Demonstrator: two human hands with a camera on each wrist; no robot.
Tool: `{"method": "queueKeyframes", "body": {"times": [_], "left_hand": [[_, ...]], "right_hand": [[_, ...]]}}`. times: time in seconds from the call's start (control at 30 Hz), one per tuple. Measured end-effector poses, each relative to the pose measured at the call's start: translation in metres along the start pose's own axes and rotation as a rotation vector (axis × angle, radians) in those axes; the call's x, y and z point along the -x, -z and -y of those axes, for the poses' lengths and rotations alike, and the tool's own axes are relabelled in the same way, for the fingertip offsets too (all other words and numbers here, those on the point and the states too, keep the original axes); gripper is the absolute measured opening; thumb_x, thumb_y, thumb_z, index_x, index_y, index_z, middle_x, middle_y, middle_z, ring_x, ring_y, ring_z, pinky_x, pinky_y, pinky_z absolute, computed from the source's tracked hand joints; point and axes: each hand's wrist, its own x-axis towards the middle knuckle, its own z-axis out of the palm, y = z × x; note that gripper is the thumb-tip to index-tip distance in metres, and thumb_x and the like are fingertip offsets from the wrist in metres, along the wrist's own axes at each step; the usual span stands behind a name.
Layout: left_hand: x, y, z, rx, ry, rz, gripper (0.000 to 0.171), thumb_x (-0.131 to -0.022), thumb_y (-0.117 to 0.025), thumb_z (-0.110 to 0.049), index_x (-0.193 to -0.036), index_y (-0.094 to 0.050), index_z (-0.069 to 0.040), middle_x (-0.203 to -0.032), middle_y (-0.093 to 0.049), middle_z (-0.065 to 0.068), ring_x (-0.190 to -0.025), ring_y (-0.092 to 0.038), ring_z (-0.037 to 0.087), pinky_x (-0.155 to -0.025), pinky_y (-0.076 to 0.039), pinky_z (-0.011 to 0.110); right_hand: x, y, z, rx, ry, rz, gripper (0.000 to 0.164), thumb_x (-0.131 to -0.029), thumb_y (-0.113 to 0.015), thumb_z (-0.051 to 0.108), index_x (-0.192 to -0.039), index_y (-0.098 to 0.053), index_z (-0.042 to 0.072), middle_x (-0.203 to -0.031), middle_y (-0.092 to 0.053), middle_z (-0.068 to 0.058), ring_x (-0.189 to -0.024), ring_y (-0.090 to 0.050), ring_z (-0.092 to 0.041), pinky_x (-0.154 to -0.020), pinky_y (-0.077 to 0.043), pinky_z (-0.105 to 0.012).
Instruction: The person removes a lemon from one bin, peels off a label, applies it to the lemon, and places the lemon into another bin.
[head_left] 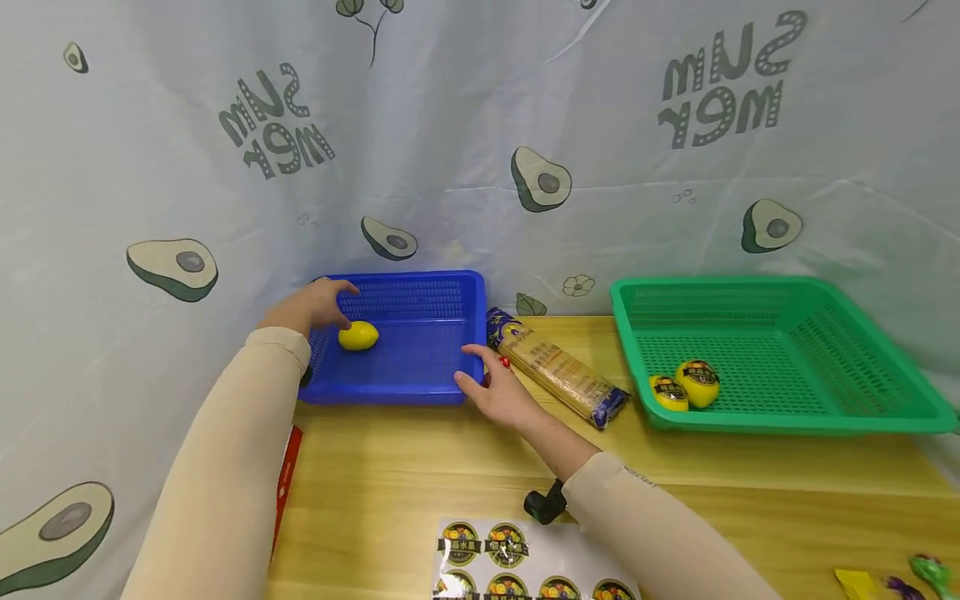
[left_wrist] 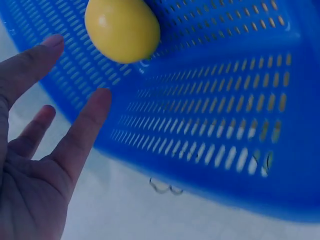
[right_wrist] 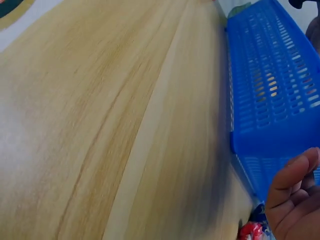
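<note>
A blue basket [head_left: 397, 395] stands on the table against the sheet, with a yellow lemon [head_left: 358, 335] lying inside at its left. My left hand [head_left: 321, 303] is over the basket's left side, its fingers spread. In the left wrist view, a gap shows between those fingers and the lemon [left_wrist: 122, 31]. Beside the basket's right front corner is my right hand [head_left: 504, 395], thumb and index finger apart and reaching over the rim. The right wrist view has this hand [right_wrist: 296, 204] close to the blue basket [right_wrist: 275, 95]; contact is unclear.
A green basket [head_left: 750, 422] holding two labelled yellow fruits [head_left: 698, 383] stands at the right. Between the baskets lies a noodle packet [head_left: 558, 367]. Nearer are a sticker sheet [head_left: 507, 562], a black object [head_left: 545, 503] and wrapped candies [head_left: 930, 571]. A red item [head_left: 288, 475] lies left.
</note>
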Motion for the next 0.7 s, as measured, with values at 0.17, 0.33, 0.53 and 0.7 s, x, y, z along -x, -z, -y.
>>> {"method": "queueKeyframes", "body": {"times": [0.17, 0.33, 0.53, 0.7], "left_hand": [[-0.016, -0.012, 0.000, 0.127, 0.097, 0.111, 0.074, -0.094, -0.068, -0.002, -0.159, -0.032, -0.009, -0.159, -0.029, 0.032, -0.114, -0.064, 0.043, -0.094, -0.059, 0.046], [-0.029, -0.025, 0.001, 0.214, 0.166, 0.193, 0.079, -0.093, -0.066, 0.003, -0.161, -0.027, -0.008, -0.161, -0.024, 0.032, -0.127, -0.057, 0.043, -0.103, -0.055, 0.047], [-0.037, -0.031, 0.001, 0.243, 0.187, 0.221, 0.080, -0.093, -0.067, 0.003, -0.161, -0.027, -0.009, -0.158, -0.029, 0.034, -0.131, -0.053, 0.045, -0.106, -0.053, 0.048], [-0.041, -0.035, 0.005, 0.207, 0.187, 0.246, 0.077, -0.093, -0.069, -0.002, -0.160, -0.032, -0.012, -0.158, -0.028, 0.032, -0.129, -0.048, 0.042, -0.104, -0.054, 0.047]], "right_hand": [[0.001, -0.001, -0.002, -0.023, 0.006, -0.008, 0.051, -0.101, -0.063, 0.034, -0.148, -0.046, 0.026, -0.088, -0.057, -0.008, -0.072, -0.052, -0.018, -0.061, -0.043, -0.028], [0.002, -0.001, -0.002, -0.018, 0.019, -0.001, 0.052, -0.101, -0.063, 0.035, -0.149, -0.045, 0.024, -0.086, -0.057, -0.008, -0.071, -0.052, -0.018, -0.061, -0.044, -0.028], [0.003, 0.001, -0.001, 0.005, 0.004, -0.009, 0.050, -0.101, -0.062, 0.039, -0.147, -0.046, 0.029, -0.082, -0.057, -0.005, -0.072, -0.053, -0.017, -0.061, -0.044, -0.028], [0.003, 0.002, 0.000, 0.040, -0.006, -0.016, 0.050, -0.100, -0.061, 0.041, -0.147, -0.047, 0.029, -0.078, -0.056, -0.004, -0.071, -0.053, -0.017, -0.060, -0.044, -0.028]]}}
